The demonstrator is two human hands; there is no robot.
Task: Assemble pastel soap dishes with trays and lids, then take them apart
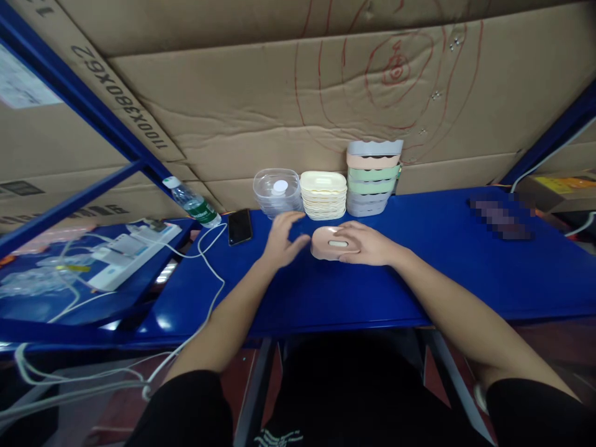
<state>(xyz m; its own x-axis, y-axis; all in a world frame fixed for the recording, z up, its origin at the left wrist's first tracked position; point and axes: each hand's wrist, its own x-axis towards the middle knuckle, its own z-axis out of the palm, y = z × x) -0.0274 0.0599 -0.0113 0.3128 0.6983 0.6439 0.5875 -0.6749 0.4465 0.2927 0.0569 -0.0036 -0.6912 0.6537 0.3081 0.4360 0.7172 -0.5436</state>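
My right hand is closed around a small pinkish-beige plastic box with rounded corners and a pale oblong mark or slot on the face turned up. To the left of the box, my left hand holds nothing, its thumb and fingers apart, and a small gap separates it from the box. Just behind the hands stand clear plastic lids or trays in a stack, a pile of cream-coloured trays, and a tall stack of grey, peach and green boxes with wavy rims.
A water bottle leans near the cardboard wall, beside a phone. Further left lies a white power strip with plugs, and a white cable runs across the blue table. A blurred-out object lies at right.
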